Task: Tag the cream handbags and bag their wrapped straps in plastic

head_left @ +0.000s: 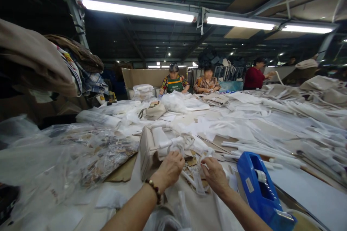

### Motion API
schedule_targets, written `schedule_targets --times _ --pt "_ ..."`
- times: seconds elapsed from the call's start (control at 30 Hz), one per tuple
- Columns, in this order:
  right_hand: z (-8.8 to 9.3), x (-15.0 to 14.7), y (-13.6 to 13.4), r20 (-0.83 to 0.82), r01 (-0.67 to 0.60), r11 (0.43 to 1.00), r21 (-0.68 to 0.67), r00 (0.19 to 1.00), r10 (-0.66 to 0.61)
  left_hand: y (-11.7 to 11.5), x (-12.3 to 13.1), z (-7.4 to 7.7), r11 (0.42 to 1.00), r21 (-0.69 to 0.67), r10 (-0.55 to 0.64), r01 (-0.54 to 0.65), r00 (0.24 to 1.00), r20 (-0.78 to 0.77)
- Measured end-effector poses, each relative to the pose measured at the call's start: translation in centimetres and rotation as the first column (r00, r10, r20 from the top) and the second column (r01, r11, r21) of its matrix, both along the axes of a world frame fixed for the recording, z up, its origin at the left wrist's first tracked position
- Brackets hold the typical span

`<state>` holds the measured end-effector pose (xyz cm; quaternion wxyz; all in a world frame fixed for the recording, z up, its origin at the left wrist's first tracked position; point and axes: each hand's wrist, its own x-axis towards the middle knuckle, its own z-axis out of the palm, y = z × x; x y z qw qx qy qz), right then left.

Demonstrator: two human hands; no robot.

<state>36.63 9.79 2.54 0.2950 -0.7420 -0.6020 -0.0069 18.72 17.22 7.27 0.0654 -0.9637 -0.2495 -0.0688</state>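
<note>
Found upright at near centre: a boxy beige bag point(147, 148) of leather-like material, with crumpled white wrapping point(162, 136) at its opening. Observed at the bag's right side: the bare left hand point(170, 169), back upward, fingers bent down toward the wrapping; cannot tell from this angle between a firm grasp and light contact. Recorded around the left wrist: a bracelet of dark and pale round beads point(157, 192). Observed farther right, apart from the left: the bare right hand point(214, 175), thumb and index fingertip drawn close together beside a tangle of thin white strips and clear plastic point(197, 179); cannot confirm any piece pinched there. Noted just beside the right forearm: a blue plastic tape dispenser point(247, 177). Noted beyond the dispenser: slim white rolls point(244, 147), lying side by side. Recorded left of the bag: a heap of clear plastic bags point(97, 151), partly over a brown cardboard sheet point(123, 171). Recorded behind the bag: a smaller beige pouch with a dark wrist loop point(156, 112). Noted at the far side: a person in a green apron point(175, 85), a person in a brown patterned top point(206, 85) and a person in a dark red top point(254, 77). Noted overhead: lit white tube lamps point(141, 11).
</note>
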Motion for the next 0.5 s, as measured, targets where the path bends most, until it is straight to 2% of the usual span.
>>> schedule_targets --times 0.1,0.17,0.3,0.5 --pt "0.3 0.2 1.7 0.05 0.025 0.996 -0.085 0.999 -0.021 2.1 0.4 -0.9 0.988 0.112 -0.099 0.109 0.991 -0.087" --pt "0.4 0.4 2.4 0.074 0.037 0.99 -0.135 0.997 -0.028 3.4 0.6 -1.6 0.974 0.174 -0.124 0.143 0.985 -0.117" --pt "0.3 1.1 3.6 0.127 0.051 0.976 -0.213 0.992 -0.024 5.4 0.5 -2.7 0.95 0.273 -0.125 0.15 0.986 -0.107" --pt "0.4 1.6 6.2 0.242 0.06 0.95 -0.308 0.97 0.017 7.7 -0.5 -3.2 0.934 0.336 -0.121 0.126 0.992 -0.038"
